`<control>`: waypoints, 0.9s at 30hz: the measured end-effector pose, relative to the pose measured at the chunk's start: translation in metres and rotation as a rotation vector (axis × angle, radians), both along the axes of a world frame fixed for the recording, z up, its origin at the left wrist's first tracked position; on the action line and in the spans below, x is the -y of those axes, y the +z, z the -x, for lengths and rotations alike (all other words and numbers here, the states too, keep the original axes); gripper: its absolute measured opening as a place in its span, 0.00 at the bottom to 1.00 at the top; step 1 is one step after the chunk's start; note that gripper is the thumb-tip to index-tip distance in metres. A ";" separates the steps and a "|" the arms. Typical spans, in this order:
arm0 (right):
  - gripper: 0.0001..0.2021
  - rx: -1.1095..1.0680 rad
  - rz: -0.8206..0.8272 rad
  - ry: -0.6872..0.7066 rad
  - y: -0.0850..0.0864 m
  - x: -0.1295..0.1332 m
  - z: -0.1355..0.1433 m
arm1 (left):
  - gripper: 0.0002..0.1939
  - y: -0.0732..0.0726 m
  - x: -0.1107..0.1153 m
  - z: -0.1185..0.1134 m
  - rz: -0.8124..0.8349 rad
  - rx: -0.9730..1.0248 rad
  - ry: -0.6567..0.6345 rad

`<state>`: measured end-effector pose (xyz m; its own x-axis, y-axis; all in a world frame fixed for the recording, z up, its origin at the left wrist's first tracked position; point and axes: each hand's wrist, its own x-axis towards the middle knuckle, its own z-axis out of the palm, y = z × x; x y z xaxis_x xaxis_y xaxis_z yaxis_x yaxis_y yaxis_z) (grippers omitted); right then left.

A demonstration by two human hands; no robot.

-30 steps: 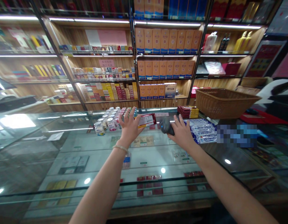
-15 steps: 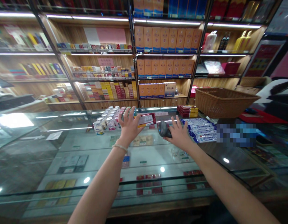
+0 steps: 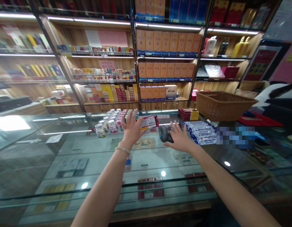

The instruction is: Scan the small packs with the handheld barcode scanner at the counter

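In my left hand (image 3: pixel 131 129) is a flat red and yellow packet (image 3: pixel 149 122), gripped near the thumb while the other fingers point up. Its white label with a barcode faces me. My right hand (image 3: pixel 180 138) holds a dark barcode scanner (image 3: pixel 164 133) by its handle, thumb underneath and several fingers stretched out above it. The scanner's head is just right of and below the packet, apart from it. Small white-lidded cups (image 3: pixel 103 128) stand in rows behind and left of my left hand. Blue and white packs (image 3: pixel 202 132) lie right of my right hand.
Under both hands runs a glass display counter (image 3: pixel 89 171) with boxes inside. A pile of red and yellow packets (image 3: pixel 188 114) sits near a wicker basket (image 3: pixel 224 105) at the back right. Shelves of boxed goods (image 3: pixel 166 72) line the wall.
The scanner and my right hand have shifted slightly left and down, and the scanner's head has turned a little. The packet stays in my left hand, nearly still.
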<state>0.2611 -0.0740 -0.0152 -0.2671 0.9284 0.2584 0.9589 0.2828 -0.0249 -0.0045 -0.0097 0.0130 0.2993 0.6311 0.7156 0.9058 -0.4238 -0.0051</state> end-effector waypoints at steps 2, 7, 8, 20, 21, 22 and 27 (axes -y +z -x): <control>0.38 -0.047 0.022 -0.012 0.010 -0.003 -0.002 | 0.28 0.001 0.001 0.000 -0.003 0.015 -0.008; 0.41 -0.161 -0.074 -0.041 0.044 -0.026 -0.005 | 0.27 0.005 0.002 0.000 -0.031 0.039 -0.012; 0.41 -0.163 -0.107 -0.024 0.049 -0.031 -0.004 | 0.27 0.006 0.003 -0.001 -0.037 0.041 -0.014; 0.37 -0.268 -0.263 0.093 0.033 -0.059 0.000 | 0.31 0.011 0.010 -0.008 -0.085 -0.023 -0.071; 0.36 -0.274 -0.265 0.103 0.032 -0.057 -0.002 | 0.30 0.012 0.010 -0.008 -0.082 -0.027 -0.074; 0.35 -0.280 -0.266 0.115 0.033 -0.056 -0.003 | 0.30 0.012 0.011 -0.009 -0.077 -0.030 -0.077; 0.37 -0.305 -0.270 0.165 0.041 -0.042 -0.003 | 0.32 0.016 0.013 -0.009 -0.041 -0.034 -0.098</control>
<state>0.2642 -0.0325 0.0255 -0.2802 0.7678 0.5761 0.8602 0.4673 -0.2044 0.0044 -0.0226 0.0287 0.3824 0.5678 0.7289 0.8590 -0.5091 -0.0541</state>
